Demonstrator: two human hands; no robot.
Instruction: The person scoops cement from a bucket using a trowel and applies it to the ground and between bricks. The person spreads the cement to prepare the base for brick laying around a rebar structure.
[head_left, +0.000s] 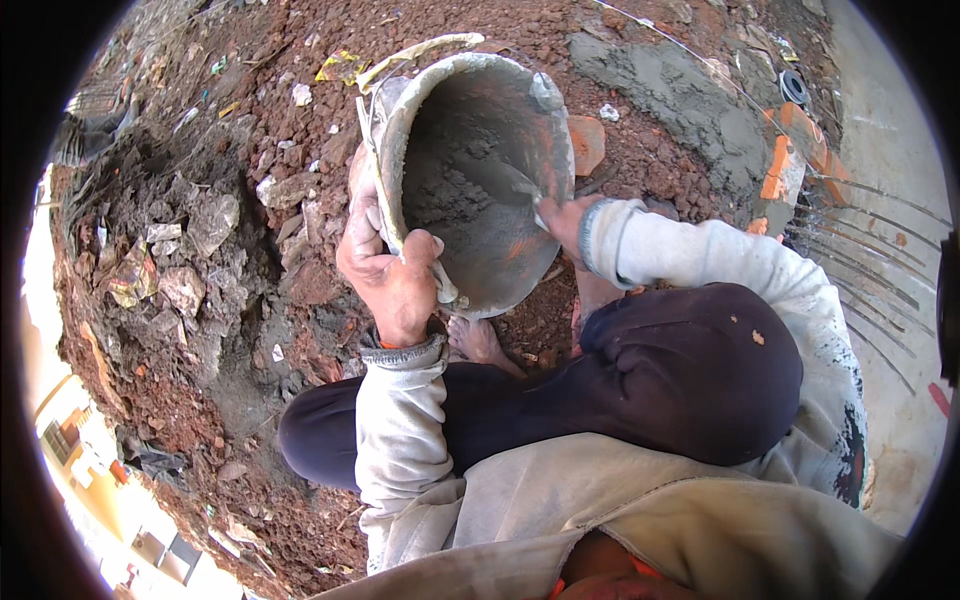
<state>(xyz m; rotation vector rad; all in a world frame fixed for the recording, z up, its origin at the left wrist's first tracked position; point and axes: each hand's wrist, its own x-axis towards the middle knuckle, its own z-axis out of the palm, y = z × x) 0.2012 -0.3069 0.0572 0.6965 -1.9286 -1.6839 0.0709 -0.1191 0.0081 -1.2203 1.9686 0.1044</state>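
Item: one bucket, at the far side of the person's knees, directly before the body. Mouth turned up toward the wearer, somewhat tilted; long axis running from the open mouth down to a base hidden from view; exact lean cannot be told.

Hands: left hand clamped on the left rim, thumb over the near edge; right hand at the right wall, thumb side inside the mouth, its full grip not clear. The hands stand apart, the mouth between them.

Ground: loose red-brown soil, lumpy, with grey rubble on the left. Far right, a patch of wet grey mortar; right of it, brick pieces, thin dark rods and a pale concrete surface. Bare foot just near of the bucket. Outdoor setting; bright buildings at the near left.

Appearance: round, crusted pale grey rim; inner wall smeared grey with orange streaks; grey mix inside, heaped toward the left.
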